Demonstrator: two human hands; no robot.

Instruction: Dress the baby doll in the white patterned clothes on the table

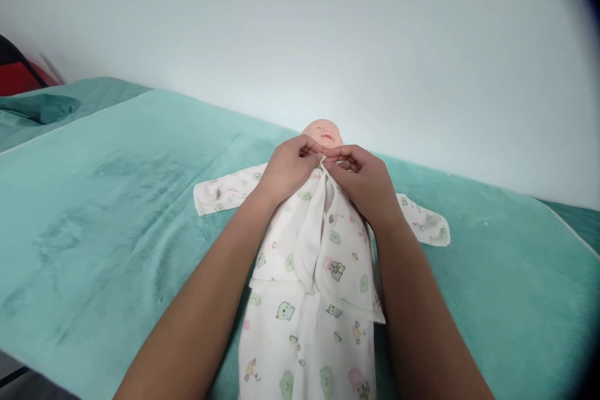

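A baby doll (323,129) lies on its back, its head toward the wall. It wears a white baby jacket (344,262) printed with green bears, its sleeves spread to both sides. Matching printed trousers (307,350) cover the lower body. At the neckline, my left hand (295,162) pinches one front edge of the jacket. Close beside it, my right hand (359,172) grips the other front edge, fingertips nearly touching the left ones. Below the collar the two front panels hang apart. My fingers partly hide the fastening at the neck.
A teal plush cover (117,200) lies under the doll. Behind it rises a plain white wall (300,31). Something red and black (21,72) stands at the far left edge, next to a folded part of the teal fabric (42,108).
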